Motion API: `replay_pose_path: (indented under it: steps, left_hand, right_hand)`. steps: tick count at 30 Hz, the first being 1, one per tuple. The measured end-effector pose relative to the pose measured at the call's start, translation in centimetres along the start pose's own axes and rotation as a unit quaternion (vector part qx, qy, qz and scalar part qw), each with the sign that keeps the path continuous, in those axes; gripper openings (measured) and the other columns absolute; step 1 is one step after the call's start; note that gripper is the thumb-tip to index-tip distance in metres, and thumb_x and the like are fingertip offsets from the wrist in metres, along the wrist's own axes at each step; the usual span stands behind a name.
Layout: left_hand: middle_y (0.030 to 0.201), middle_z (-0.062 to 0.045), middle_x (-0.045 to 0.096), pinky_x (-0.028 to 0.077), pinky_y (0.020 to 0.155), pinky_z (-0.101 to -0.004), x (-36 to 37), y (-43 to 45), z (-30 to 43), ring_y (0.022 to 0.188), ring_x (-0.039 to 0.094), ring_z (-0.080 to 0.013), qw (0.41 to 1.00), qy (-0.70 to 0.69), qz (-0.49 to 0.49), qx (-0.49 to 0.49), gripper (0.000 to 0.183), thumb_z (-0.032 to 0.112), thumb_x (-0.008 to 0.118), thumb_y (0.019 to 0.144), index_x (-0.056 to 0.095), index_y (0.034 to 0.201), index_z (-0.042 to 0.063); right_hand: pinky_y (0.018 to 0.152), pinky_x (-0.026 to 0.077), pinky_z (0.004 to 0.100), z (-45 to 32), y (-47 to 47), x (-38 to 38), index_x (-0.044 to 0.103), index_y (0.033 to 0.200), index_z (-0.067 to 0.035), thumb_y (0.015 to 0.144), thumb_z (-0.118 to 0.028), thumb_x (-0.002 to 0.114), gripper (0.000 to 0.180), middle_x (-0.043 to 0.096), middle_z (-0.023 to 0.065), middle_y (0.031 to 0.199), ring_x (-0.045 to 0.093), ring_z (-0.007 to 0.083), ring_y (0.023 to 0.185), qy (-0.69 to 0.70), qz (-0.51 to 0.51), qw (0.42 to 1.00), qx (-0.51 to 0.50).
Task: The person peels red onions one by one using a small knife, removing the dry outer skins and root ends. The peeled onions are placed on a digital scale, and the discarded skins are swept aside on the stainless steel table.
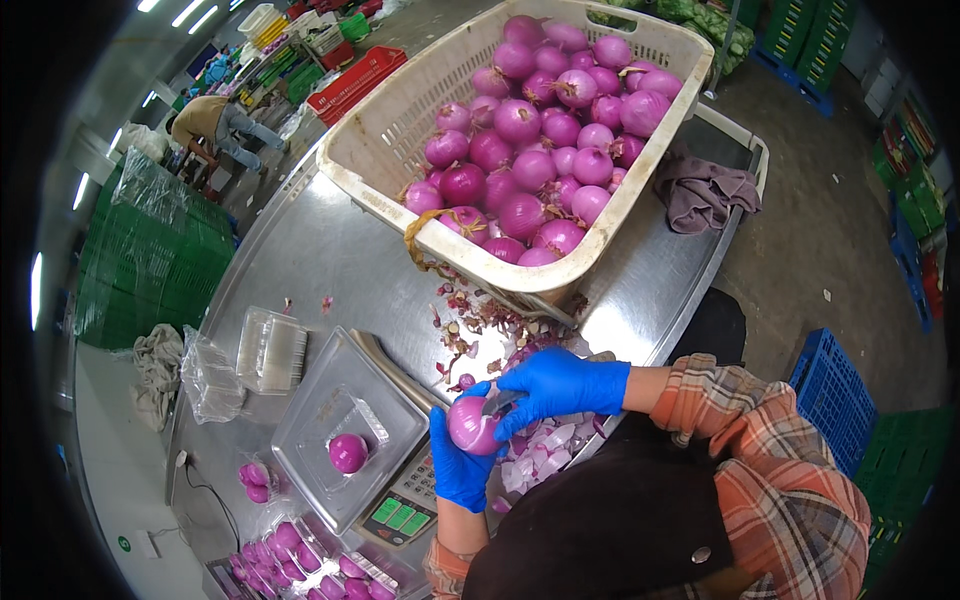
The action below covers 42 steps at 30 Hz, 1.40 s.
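Observation:
Both of my hands wear blue gloves. My left hand (463, 466) cradles a peeled red onion (471, 426) from below and behind. In my right hand (564, 381) is a knife (501, 402), its dark blade against the onion's upper right side; most of the handle is hidden by my fingers. Onion skins (544, 454) lie heaped under my hands, and trimmed root ends (480, 319) are scattered just beyond. Left of my hands, a digital scale (300, 442) carries a clear plastic tray (382, 424) with one red onion (348, 453) in it.
A big white plastic basket (360, 191) full of red onions stands on the steel table (262, 255). Clear containers (271, 351) are stacked at left, with packed onions (277, 559) at the lower left. A cloth (705, 187) lies at right. Another person (225, 127) bends over far off.

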<state>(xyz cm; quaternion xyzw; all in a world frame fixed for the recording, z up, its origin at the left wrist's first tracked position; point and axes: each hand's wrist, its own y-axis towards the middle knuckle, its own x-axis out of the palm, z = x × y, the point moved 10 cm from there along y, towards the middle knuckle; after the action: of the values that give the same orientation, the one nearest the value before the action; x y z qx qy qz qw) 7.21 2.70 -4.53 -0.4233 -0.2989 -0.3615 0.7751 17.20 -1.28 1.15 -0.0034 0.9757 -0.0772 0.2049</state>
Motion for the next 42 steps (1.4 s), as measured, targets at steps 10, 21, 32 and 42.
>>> replay_pose_path:
  steps: [10, 21, 32, 42]
  left_hand:
    - [0.103, -0.017, 0.059, 0.056, 0.072, -0.0391, -1.4, 0.3, -0.9, 0.087, 0.062, -0.0292, 0.995, -0.032, 0.087, -0.023, 0.061, 0.046, 0.058, 0.081, 0.049, 0.115, -0.003]
    - [0.098, -0.011, 0.060, 0.051, 0.078, -0.0406, -2.2, 1.6, 0.2, 0.088, 0.060, -0.0269, 0.994, -0.096, 0.049, -0.008, 0.060, 0.054, 0.051, 0.084, 0.053, 0.112, 0.001]
    - [0.098, -0.011, 0.063, 0.055, 0.060, -0.0412, -2.5, -1.0, -1.0, 0.078, 0.064, -0.0266, 0.988, 0.064, 0.126, -0.069, 0.064, 0.065, 0.049, 0.077, 0.056, 0.108, 0.009]
    - [0.087, -0.012, 0.064, 0.052, 0.043, -0.0363, -2.8, -0.9, -1.7, 0.064, 0.064, -0.0263, 0.983, 0.050, 0.137, -0.109, 0.061, 0.060, 0.045, 0.081, 0.057, 0.103, 0.005]
  right_hand:
    - [0.053, 0.047, 0.0327, -2.2, -0.8, -1.0, 0.066, 0.087, -0.011, 0.075, -0.054, 0.063, 0.044, 0.064, 0.0083, 0.072, 0.062, 0.0261, 0.061, -0.084, 0.090, 0.987, -0.108]
    - [0.050, 0.046, 0.0350, -4.6, -3.6, 1.9, 0.060, 0.086, -0.015, 0.075, -0.052, 0.062, 0.039, 0.060, 0.0053, 0.070, 0.061, 0.0240, 0.061, -0.169, 0.105, 0.951, -0.237]
    - [0.054, 0.045, 0.0331, -1.8, -0.5, -1.2, 0.061, 0.079, -0.009, 0.065, -0.060, 0.068, 0.053, 0.060, 0.0071, 0.072, 0.060, 0.0258, 0.063, -0.102, 0.079, 0.987, -0.095]
    - [0.052, 0.045, 0.0307, -2.2, -1.3, 0.0, 0.067, 0.091, -0.013, 0.070, -0.056, 0.066, 0.048, 0.064, 0.0057, 0.073, 0.062, 0.0235, 0.062, -0.079, 0.056, 0.987, -0.128]
